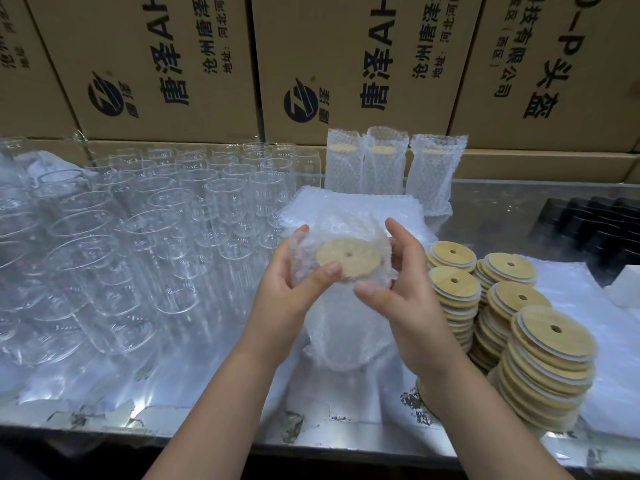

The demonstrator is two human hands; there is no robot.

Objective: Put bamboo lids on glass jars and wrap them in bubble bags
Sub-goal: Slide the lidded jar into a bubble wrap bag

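Note:
A glass jar with a round bamboo lid (349, 256) stands in a bubble bag (332, 327) at the middle of the table. My left hand (294, 285) grips the bag's open top from the left, thumb at the lid's near edge. On the right side, my right hand (398, 282) holds the bag's top, fingers curled over its far rim. Several bare glass jars (145, 233) fill the table's left half. Stacks of bamboo lids (519, 327) rise at the right. Three wrapped jars (384, 164) stand at the back.
A pile of flat bubble bags (398, 209) lies behind my hands. Cardboard cartons (346, 64) wall off the back. Black items (595, 230) sit at the far right, by a white foam piece (627, 289). The metal table's front edge (311, 441) runs below my forearms.

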